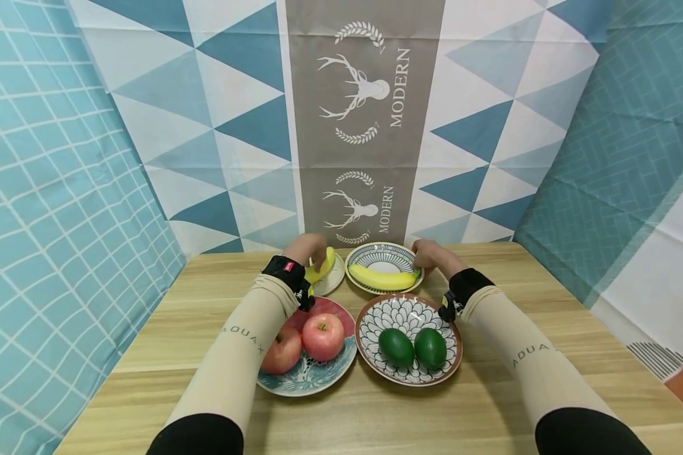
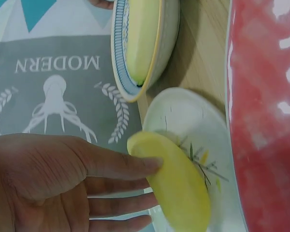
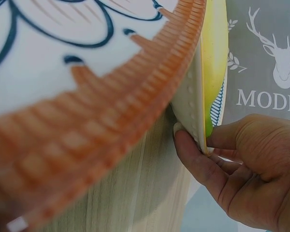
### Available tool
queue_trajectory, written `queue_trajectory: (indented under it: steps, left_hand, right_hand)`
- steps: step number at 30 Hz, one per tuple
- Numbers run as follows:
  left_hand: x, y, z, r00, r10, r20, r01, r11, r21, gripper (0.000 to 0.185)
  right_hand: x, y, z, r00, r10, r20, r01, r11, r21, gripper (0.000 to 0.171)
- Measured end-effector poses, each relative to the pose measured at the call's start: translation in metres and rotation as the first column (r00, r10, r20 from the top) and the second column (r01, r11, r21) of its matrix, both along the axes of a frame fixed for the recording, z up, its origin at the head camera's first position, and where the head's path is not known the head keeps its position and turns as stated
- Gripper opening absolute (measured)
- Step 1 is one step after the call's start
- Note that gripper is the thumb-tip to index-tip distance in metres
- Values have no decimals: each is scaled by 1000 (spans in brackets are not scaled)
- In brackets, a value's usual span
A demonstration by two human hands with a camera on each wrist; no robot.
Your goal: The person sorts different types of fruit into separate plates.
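Note:
My left hand (image 1: 312, 248) pinches a plain yellow banana (image 2: 179, 183), thumb on its near face and fingers behind. The banana overlaps a small white plate (image 2: 174, 108) with a twig pattern; its lower end is cut off in the left wrist view. My right hand (image 3: 261, 169) grips the rim of a blue-striped bowl (image 1: 382, 249) at its right end, thumb inside and fingers underneath. In that bowl lies another banana (image 1: 382, 278) with a green tip, close to the thumb.
Nearer me stand a red-and-blue plate (image 1: 301, 387) with two apples (image 1: 323, 337), partly behind my left forearm, and a brown-rimmed bowl (image 1: 411, 378) with two dark green avocado-like fruits (image 1: 396, 347). Patterned cloth (image 1: 353, 126) hangs behind the wooden table (image 1: 165, 341).

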State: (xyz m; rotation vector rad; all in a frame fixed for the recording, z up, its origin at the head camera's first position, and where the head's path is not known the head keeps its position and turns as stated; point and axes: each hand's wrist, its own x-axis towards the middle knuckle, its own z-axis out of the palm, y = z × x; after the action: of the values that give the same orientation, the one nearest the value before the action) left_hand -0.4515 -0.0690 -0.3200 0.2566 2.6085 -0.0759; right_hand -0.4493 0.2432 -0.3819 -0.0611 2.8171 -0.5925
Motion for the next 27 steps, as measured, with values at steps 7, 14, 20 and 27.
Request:
queue_trajectory:
  steps: [7,14,20,27]
  left_hand:
    - [-2,-18,-2,998,-59,-5,58,997,-49,25]
    - [6,-33,-2,994,-87,-71,91,994,60,32]
    - [6,-38,-9,980,-98,-172,127,977,170,59]
    - [0,-36,-14,984,-106,-146,136,967,217,59]
  right_hand:
    - [3,-1,0,1000,-10,-7,10,1000,1,42]
    - [2,0,-3,1000,5,-16,-5,1000,2,42]
    - [0,0,-5,1000,0,-7,0,1000,-4,43]
    - [-4,0,-6,1000,14,-24,-13,1000,19,38]
